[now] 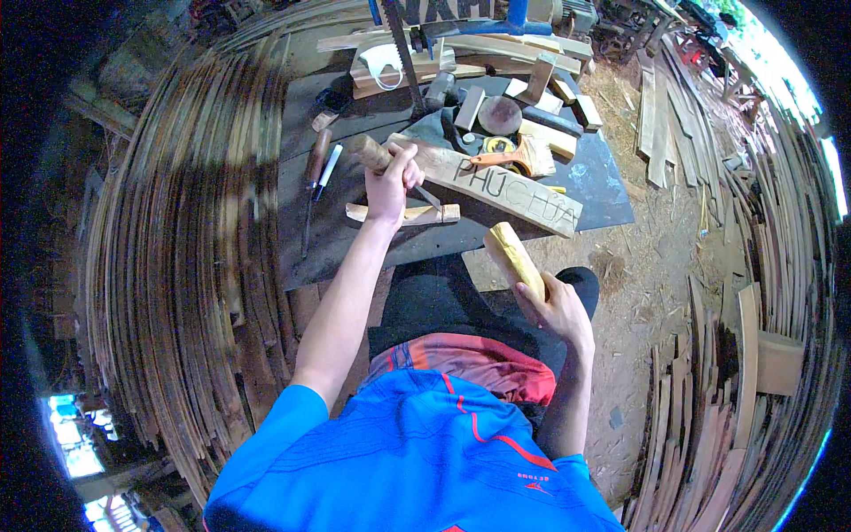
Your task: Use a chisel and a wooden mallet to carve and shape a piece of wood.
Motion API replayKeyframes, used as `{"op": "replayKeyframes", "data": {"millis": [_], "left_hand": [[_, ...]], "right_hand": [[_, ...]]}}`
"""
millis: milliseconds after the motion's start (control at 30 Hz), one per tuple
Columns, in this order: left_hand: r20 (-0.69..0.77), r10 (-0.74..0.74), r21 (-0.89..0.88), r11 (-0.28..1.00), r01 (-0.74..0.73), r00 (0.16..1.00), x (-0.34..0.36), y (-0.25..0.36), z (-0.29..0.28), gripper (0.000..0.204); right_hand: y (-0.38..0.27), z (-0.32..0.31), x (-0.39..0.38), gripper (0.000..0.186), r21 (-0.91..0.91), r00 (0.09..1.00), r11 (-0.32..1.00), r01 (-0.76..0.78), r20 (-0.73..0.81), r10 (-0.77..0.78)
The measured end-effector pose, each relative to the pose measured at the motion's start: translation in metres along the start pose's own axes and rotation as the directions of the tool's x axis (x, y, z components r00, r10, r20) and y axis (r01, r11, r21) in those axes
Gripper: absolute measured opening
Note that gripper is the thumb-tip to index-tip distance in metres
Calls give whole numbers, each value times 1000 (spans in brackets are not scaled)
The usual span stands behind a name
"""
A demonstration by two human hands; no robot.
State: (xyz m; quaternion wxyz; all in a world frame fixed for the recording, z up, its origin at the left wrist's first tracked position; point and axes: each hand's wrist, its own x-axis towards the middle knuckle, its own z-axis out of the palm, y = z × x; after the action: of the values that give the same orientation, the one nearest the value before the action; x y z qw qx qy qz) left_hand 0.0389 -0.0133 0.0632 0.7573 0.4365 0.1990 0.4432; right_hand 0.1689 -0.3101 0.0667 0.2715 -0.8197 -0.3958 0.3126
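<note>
My left hand (390,188) is closed round a chisel with a round wooden handle (368,152). Its metal blade (429,197) slants down toward a small strip of wood (412,215) at the table's near edge; whether it touches cannot be told. My right hand (560,306), over my lap, grips a short, thick wooden stick (511,253), pale yellow along one side. Behind the small strip lies a plank with dark hand-drawn letters (523,197). A wooden-handled tool (317,160) and a white marker (329,168) rest left of my left hand.
On the dark table (603,182) are a wide brush (523,158), a tape measure (499,146), a hammer (439,90), a round wood piece (499,115) and several blocks. A saw (403,58) stands at the back. Stacked wood strips (195,239) flank both sides.
</note>
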Motion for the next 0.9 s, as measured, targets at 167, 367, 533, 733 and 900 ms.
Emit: {"op": "replayKeyframes", "data": {"millis": [167, 367, 533, 733, 900], "left_hand": [[-3, -27, 28, 999, 27, 1000, 6, -9, 0, 27], [-14, -33, 188, 982, 35, 999, 13, -8, 7, 23], [51, -7, 307, 952, -9, 999, 14, -21, 13, 22], [-6, -20, 392, 920, 21, 1000, 20, -31, 20, 30], [23, -27, 446, 895, 14, 999, 21, -34, 12, 23]], "right_hand": [[1, 1, 1, 54, 14, 999, 999, -32, 8, 32], [6, 2, 5, 53, 13, 1000, 1000, 7, -1, -7], [12, 8, 6, 51, 8, 999, 999, 49, 0, -49], [6, 6, 2, 42, 116, 998, 993, 16, 54, -23], [58, -1, 29, 51, -37, 980, 984, 172, 104, -167]]}}
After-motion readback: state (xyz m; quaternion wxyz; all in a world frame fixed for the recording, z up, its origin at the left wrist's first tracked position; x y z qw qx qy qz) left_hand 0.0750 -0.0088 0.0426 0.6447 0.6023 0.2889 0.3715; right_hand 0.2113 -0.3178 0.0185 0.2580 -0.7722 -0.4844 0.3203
